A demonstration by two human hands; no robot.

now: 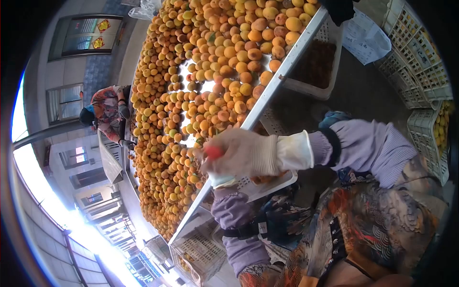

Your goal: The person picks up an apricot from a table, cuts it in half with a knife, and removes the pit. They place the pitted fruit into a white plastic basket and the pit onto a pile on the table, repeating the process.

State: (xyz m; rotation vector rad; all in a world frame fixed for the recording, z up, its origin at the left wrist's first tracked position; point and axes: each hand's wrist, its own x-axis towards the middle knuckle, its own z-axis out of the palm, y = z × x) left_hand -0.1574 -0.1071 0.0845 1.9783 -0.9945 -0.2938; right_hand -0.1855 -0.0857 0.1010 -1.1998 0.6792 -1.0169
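My right hand (241,149), in a pale knitted glove with a white cuff, reaches over the metal edge of the fruit table. Its fingers are curled and smeared by motion. A small red thing (213,152) shows at the fingers, too blurred to name. My left hand (218,179) is right beside it, mostly hidden behind the right one; only a pale cuff and part of the hand show. Both hands are close to the orange-yellow apricots (224,93) spread in a thick layer over the table.
A metal rail (258,110) borders the table. Under it stand a white crate (306,88) and another crate (201,251). Stacked plastic crates (416,62) stand beside a white printed bag (366,38). Across the table, a co-worker (107,112) reaches toward the fruit.
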